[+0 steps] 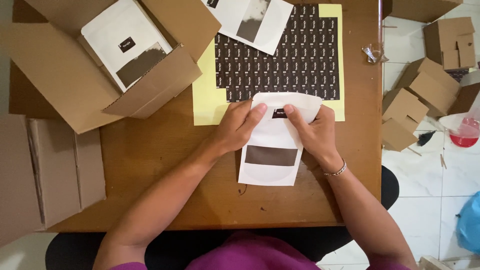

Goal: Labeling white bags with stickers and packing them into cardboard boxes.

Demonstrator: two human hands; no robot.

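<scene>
A white pouch (272,142) with a dark window lies flat on the wooden table (165,165) in front of me. My left hand (239,125) grips its upper left edge, thumb on top. My right hand (311,129) holds the upper right, with its thumb pressing a small black sticker (279,113) near the pouch's top. A bracelet circles my right wrist. Just beyond the pouch lies a yellow-backed sheet of black stickers (285,57), partly peeled at its left side.
An open cardboard box (150,90) at the upper left holds a white pouch (127,47). Another white pouch (255,20) rests on the sticker sheet's top. Flat cardboard (55,170) lies at the left. Small folded boxes (420,95) and a red-lidded container (462,132) sit on the tiled floor to the right.
</scene>
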